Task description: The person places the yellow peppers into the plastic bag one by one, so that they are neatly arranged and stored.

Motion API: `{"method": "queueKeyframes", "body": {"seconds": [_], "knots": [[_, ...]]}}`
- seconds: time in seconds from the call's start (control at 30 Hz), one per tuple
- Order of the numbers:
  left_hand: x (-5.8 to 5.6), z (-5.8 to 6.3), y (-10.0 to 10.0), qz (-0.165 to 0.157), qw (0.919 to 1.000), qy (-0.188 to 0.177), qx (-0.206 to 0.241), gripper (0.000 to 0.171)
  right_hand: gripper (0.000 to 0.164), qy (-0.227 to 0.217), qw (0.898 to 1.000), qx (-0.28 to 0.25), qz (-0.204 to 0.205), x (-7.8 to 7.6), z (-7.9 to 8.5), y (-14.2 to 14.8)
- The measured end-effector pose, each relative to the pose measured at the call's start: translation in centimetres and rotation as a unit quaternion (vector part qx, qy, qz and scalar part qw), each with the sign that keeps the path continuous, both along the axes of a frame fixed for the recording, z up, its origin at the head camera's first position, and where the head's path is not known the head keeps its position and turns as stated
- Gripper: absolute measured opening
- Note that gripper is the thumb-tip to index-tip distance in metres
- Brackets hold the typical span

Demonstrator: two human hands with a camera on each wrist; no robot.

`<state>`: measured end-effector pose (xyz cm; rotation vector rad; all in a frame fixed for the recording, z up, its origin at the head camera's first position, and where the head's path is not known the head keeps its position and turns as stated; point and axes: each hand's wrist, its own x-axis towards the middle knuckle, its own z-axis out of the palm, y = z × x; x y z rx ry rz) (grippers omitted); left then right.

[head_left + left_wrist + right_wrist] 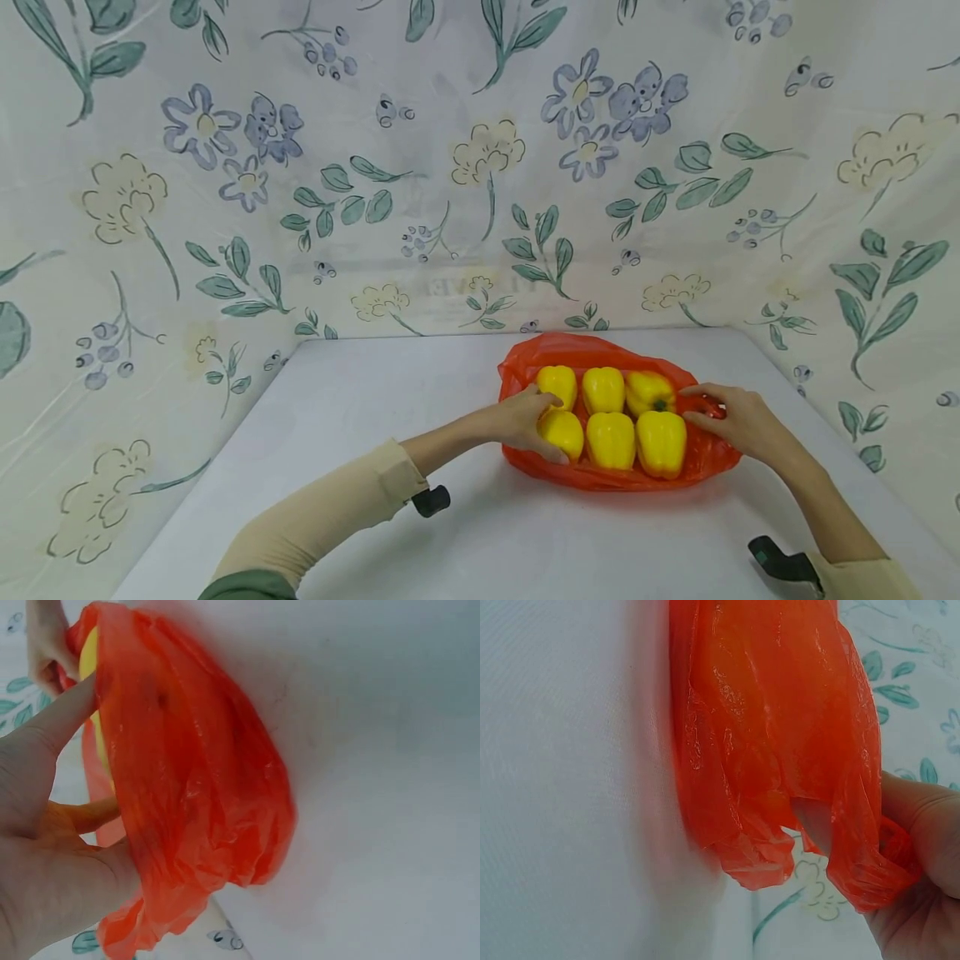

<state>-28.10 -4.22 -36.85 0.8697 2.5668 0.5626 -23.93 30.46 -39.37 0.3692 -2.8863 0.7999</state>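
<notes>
Several yellow bell peppers (611, 440) sit in two rows inside an open red plastic bag (592, 483) on the table. My left hand (521, 423) reaches into the bag's left side, with its fingers and thumb around the front-left pepper (564, 433). From the left wrist, red film partly hides the fingertips of this left hand (52, 825). On the opposite side, my right hand (742, 423) holds the bag's right edge. Crumpled red film lies between its thumb and fingers in the right wrist view, where part of the right hand (926, 877) shows.
The bag stands on a white table (390, 383), right of the middle. Behind and beside it hangs a floral-patterned cloth (450, 208). Dark wrist devices show below the left sleeve (337, 500) and near the right cuff (862, 579).
</notes>
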Motion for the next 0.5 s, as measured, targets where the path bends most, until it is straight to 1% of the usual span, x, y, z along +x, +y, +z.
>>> {"method": "queueKeyframes", "body": {"seconds": [0.07,0.13,0.23,0.37,0.5], "knots": [[-0.2,0.4,-0.4,-0.002,0.9999,0.001,0.014,0.082,0.039,-0.001,1.000,0.001,0.000,0.0,0.1,0.0],[-0.4,0.8,-0.9,-0.007,0.9996,0.009,0.027,0.079,0.039,-0.002,1.000,0.003,-0.001,0.0,0.2,-0.1],[-0.5,1.6,-2.0,-0.013,0.9982,0.016,0.057,0.073,0.040,-0.003,1.000,0.006,-0.003,0.0,0.3,-0.1],[-0.1,2.3,-3.6,-0.017,0.9940,0.011,0.107,0.062,0.041,-0.007,1.000,0.006,-0.005,0.1,0.5,-0.2],[0.8,2.8,-5.7,-0.013,0.9872,-0.005,0.159,0.050,0.044,-0.011,1.000,0.004,-0.005,0.2,0.6,-0.3]]}}
